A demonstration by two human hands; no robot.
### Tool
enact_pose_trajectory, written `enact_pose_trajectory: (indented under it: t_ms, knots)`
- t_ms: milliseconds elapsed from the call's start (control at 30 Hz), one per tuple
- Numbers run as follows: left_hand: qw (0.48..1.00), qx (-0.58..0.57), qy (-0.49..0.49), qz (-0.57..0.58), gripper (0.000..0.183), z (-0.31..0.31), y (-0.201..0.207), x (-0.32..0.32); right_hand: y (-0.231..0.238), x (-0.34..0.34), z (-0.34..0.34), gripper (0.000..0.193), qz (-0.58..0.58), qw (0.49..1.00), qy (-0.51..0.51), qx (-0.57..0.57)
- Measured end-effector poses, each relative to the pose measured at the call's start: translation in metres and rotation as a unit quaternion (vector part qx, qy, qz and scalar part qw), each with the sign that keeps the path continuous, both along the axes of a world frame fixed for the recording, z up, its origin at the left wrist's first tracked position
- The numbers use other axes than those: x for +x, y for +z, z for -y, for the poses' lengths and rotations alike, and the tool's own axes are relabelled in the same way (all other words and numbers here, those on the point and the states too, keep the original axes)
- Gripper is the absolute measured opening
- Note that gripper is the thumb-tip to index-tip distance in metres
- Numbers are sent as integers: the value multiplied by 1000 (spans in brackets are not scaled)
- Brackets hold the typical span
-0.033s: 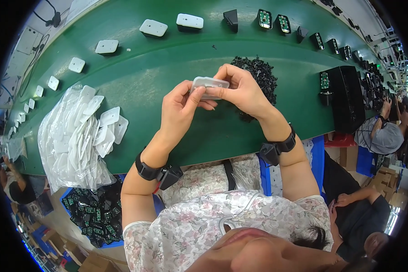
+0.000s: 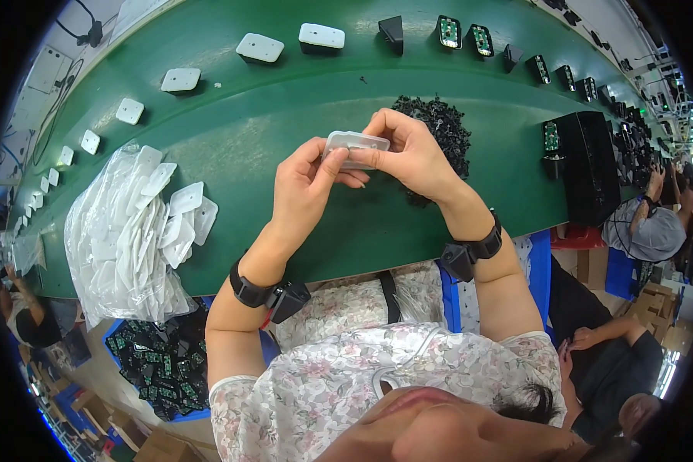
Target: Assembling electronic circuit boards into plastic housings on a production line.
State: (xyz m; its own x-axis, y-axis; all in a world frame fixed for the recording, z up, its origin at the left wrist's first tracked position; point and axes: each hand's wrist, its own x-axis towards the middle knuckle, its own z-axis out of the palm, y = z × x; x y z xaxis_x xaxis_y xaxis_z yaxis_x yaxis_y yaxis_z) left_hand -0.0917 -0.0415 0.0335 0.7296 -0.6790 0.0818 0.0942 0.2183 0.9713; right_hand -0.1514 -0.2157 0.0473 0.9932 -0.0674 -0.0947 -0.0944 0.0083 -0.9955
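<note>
Between my two hands, above the middle of the green bench, is a white plastic cover plate with rounded corners, held tilted. My left hand grips its left side, with the thumb on the near face. From the other side my right hand pinches it, its thumb laid across the plate. Whether a small part sits under the thumbs is hidden. Just beyond the right hand lies a heap of small black parts. A clear bag of similar white plates lies to the left, several plates spilling out.
Along the bench's far side runs a curved row of black housings, some topped by a white plate, others showing a green circuit board. A black box stands at right. Below left is a blue bin of circuit boards. Co-workers sit either side.
</note>
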Motion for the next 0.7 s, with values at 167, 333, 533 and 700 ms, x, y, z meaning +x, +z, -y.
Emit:
enact_pose_trajectory:
  t_ms: [167, 333, 533, 700]
  knots:
    - [997, -36, 46, -54, 25, 4, 3, 2, 0, 5, -1, 23, -22, 999, -33, -8]
    - [991, 67, 117, -5, 22, -16, -17, 42, -1, 51, 36, 25, 186, 944, -57, -268]
    - [895, 288, 213, 267, 17, -18, -33, 62, -21, 140, 136, 48, 297, 533, 24, -792]
    - [824, 415, 177, 343, 28, -22, -20, 50, 3, 133, 134, 47, 158, 590, 58, -790]
